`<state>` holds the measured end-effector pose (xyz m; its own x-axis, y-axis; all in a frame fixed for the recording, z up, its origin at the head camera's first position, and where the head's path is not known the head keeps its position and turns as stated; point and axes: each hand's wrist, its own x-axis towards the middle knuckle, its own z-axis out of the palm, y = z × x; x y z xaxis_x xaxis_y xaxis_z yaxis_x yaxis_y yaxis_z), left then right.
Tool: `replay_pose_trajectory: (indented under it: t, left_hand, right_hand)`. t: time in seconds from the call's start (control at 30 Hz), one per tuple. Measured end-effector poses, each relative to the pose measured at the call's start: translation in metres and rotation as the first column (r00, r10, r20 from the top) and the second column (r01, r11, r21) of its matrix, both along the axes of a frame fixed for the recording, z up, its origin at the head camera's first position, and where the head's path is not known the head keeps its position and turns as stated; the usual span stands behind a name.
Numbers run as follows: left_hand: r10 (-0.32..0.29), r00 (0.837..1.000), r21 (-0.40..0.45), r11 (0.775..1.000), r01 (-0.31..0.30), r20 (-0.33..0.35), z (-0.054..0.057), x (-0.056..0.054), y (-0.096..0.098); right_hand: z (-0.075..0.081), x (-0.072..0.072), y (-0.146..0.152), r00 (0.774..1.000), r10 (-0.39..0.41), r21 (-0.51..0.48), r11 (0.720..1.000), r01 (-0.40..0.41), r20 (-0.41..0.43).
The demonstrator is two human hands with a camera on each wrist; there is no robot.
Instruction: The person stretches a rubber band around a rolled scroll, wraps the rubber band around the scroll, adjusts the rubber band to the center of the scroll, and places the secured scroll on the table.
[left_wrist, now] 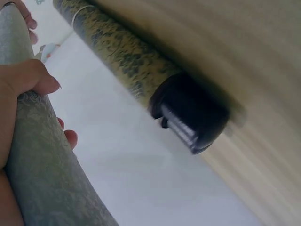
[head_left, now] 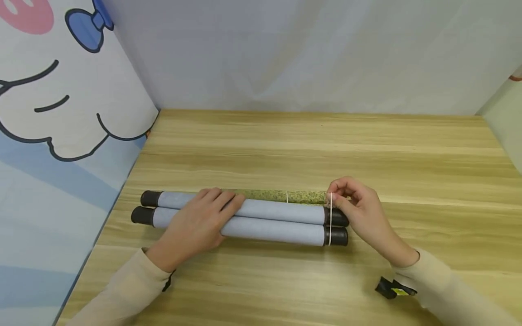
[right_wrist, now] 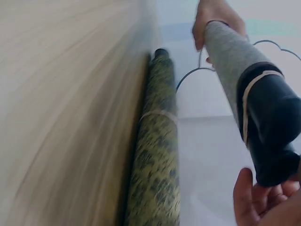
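Observation:
Two pale grey-blue rolled scrolls [head_left: 281,212] with black end knobs lie side by side. My left hand [head_left: 200,219] grips both across their left half, thumb and fingers around them in the left wrist view. A thin white rubber band [head_left: 330,222] runs across the black knobs at the right end. At the band's far side, my right hand [head_left: 359,208] pinches it between thumb and index finger in the head view. The right wrist view has the band around both knobs, with the right fingers [right_wrist: 243,195] close to them. Behind lies a yellow-green patterned scroll [left_wrist: 122,52], with its own band.
The wooden table [head_left: 326,149] meets a pale cloth wall [head_left: 285,54] at the back. A printed cartoon cloth [head_left: 81,117] hangs along the left edge. A small black object with a yellow-green mark [head_left: 394,289] is beside the right sleeve.

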<state>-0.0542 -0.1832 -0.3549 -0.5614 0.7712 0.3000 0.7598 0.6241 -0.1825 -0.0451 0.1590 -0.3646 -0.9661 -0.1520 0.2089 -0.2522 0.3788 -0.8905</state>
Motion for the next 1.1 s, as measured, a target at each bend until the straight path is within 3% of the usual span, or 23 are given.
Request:
replay_pose_trajectory:
  t: [0.07, 0.2, 0.27, 0.37, 0.47, 0.6, 0.73, 0.8, 0.9, 1.0, 1.1]
  left_hand:
    - [-0.011, 1.0, -0.008, 1.0, 0.011, -0.024, 0.003, 0.001, 0.0]
    - [-0.035, 0.998, -0.017, 0.999, 0.034, -0.061, 0.006, 0.004, 0.004]
    - [-0.078, 0.995, -0.025, 0.997, 0.077, -0.057, 0.003, 0.006, 0.009]
    - [-0.122, 0.992, -0.022, 0.992, 0.122, -0.021, -0.002, 0.01, 0.019]
    - [-0.123, 0.992, -0.009, 0.992, 0.123, -0.002, -0.005, 0.012, 0.025]
    - [-0.1, 0.995, -0.006, 0.995, 0.1, 0.002, -0.005, 0.012, 0.024]
    - [-0.057, 0.997, -0.005, 0.998, 0.057, 0.042, -0.004, 0.011, 0.018]
    - [-0.029, 0.998, 0.007, 1.0, 0.028, 0.05, -0.003, 0.01, 0.015]
    - [-0.003, 0.999, 0.033, 0.999, 0.001, 0.052, 0.0, 0.007, 0.011]
    - [0.016, 0.997, 0.059, 0.998, -0.02, 0.073, 0.0, 0.003, 0.006]
    - [0.017, 0.996, 0.056, 0.998, -0.023, 0.091, -0.001, 0.002, 0.004]
  right_hand:
    - [0.002, -0.002, -0.001, 0.994, -0.007, -0.08, 0.997, 0.016, 0.106]
    - [0.003, -0.006, -0.002, 0.962, 0.07, -0.212, 0.977, -0.013, 0.263]
    - [0.004, -0.008, -0.002, 0.946, 0.108, -0.218, 0.975, -0.041, 0.306]
    - [0.007, -0.01, -0.005, 0.914, 0.218, -0.202, 0.967, -0.155, 0.342]
    - [0.014, -0.013, -0.005, 0.895, 0.337, -0.212, 0.935, -0.283, 0.293]
    - [0.022, -0.017, 0.005, 0.915, 0.373, -0.16, 0.923, -0.35, 0.152]
    - [0.025, -0.014, 0.016, 0.927, 0.366, 0.015, 0.93, -0.368, 0.079]
    - [0.023, -0.011, 0.023, 0.917, 0.397, 0.111, 0.911, -0.397, 0.02]
    - [0.021, -0.005, 0.032, 0.877, 0.475, 0.234, 0.863, -0.447, -0.076]
    - [0.02, 0.002, 0.037, 0.803, 0.571, 0.3, 0.806, -0.51, -0.17]
    - [0.016, 0.004, 0.031, 0.732, 0.617, 0.382, 0.775, -0.502, -0.289]
